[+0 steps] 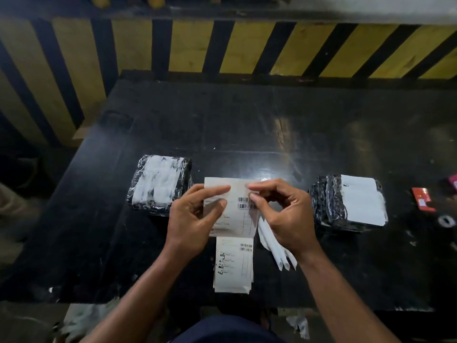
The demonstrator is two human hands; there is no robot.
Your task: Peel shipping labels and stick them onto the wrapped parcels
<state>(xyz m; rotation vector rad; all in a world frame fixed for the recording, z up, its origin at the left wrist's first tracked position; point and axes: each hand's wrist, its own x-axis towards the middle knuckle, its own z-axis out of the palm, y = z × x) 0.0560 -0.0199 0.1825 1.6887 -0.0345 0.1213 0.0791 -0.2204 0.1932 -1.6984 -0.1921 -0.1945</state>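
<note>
I hold a white shipping label (237,219) with barcodes over the middle of the black table. My left hand (195,219) grips its left edge between thumb and fingers. My right hand (279,214) pinches its upper right corner. Under it, a stack of more labels (235,266) lies near the front edge. A black-wrapped parcel (159,185) with a patchy white top lies to the left. Another black-wrapped parcel (346,201) with a white sheet on top lies to the right.
Peeled white backing strips (277,248) lie beside the label stack under my right wrist. A red card (422,199) and a small ring-shaped item (446,221) are at the table's right edge. A yellow-and-black striped barrier (222,48) runs behind the black table (247,125).
</note>
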